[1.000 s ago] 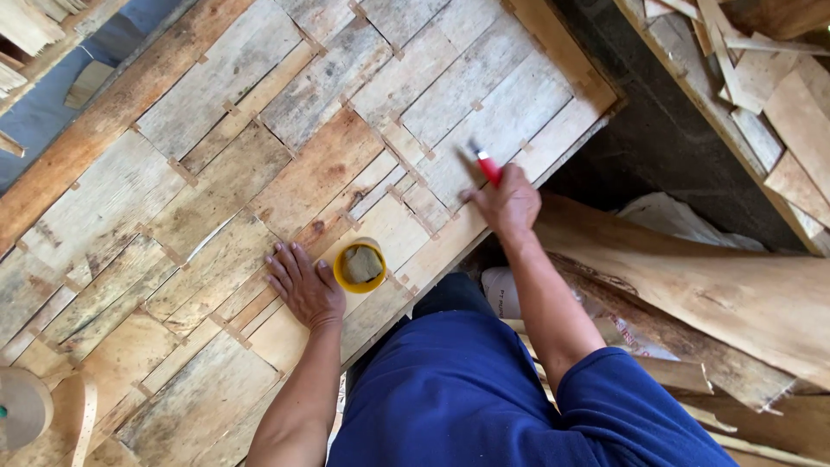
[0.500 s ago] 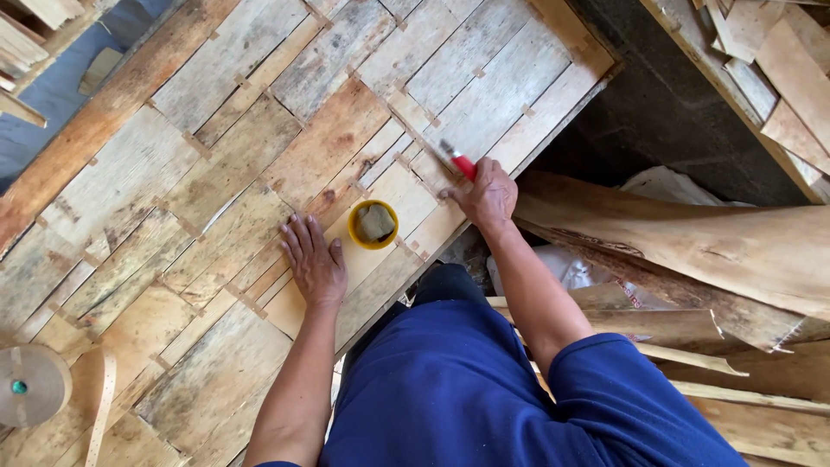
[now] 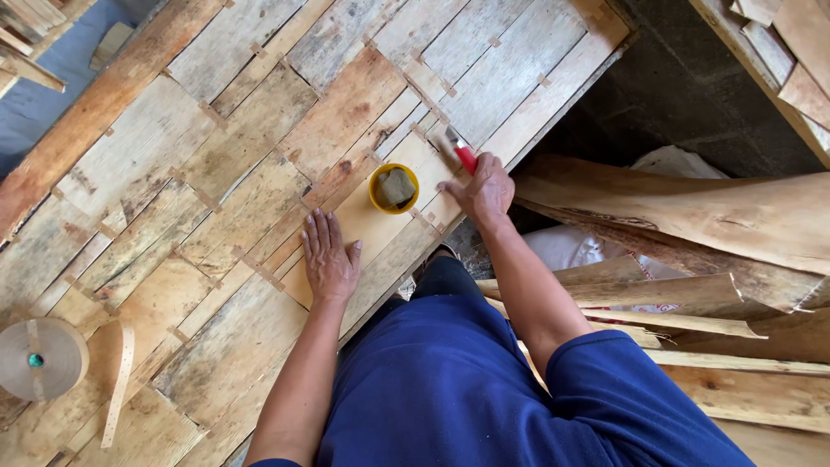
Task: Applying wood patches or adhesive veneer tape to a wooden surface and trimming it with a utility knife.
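Note:
My left hand (image 3: 328, 257) lies flat, fingers spread, on a sheet of thin wood veneer pieces (image 3: 259, 147) joined with small tape strips. My right hand (image 3: 481, 189) grips a red-handled tool (image 3: 461, 150) whose tip rests on the veneer near the sheet's front edge. A small round yellow tub (image 3: 394, 188) holding a brownish pad stands on the veneer between my two hands. I wear blue clothing.
A roll of tan paper tape (image 3: 41, 358) with a loose hanging strip (image 3: 118, 384) lies at the lower left. Curled veneer sheets (image 3: 718, 216) pile up on the right beside a dark gap. Wood strips (image 3: 26, 26) sit at the upper left.
The view has drifted, so everything sits lower and more to the left. My right hand with the red tool has come closer to the yellow tub. My left hand stays flat on the veneer.

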